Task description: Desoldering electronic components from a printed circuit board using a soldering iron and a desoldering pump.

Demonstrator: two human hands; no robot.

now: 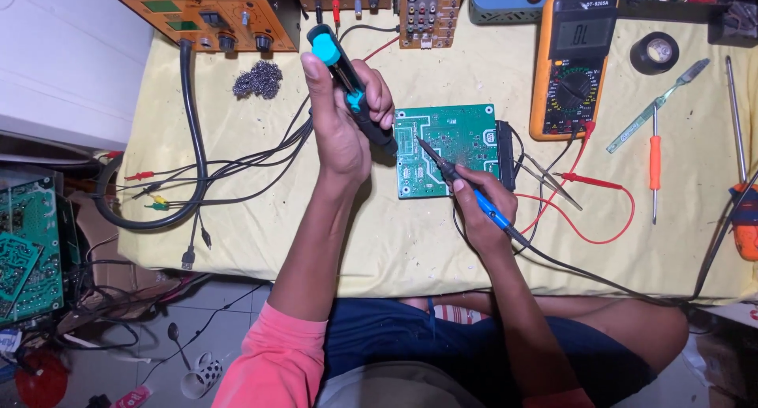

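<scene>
- Grey basket (483, 13), top edge of view: holds small tools, partly cut off.
- Left hand (343, 112): fist closed round a black-and-teal desoldering pump (350, 88), its nozzle at the left edge of the green circuit board (446, 150).
- Right hand (483, 210): pinches a blue-handled soldering iron (466, 188), tip resting on the board's middle.
- Board: lies flat, centre of the table, just left of the orange multimeter (572, 60).
- Open room: bare yellow cloth (395, 242) along the near edge; tweezers (553, 180) and red lead just right of the board.
- Surroundings: orange power supply (207, 13) at back left; steel-wool pad (257, 79); screwdrivers (654, 163) at right; cluttered tiled floor below left.
</scene>
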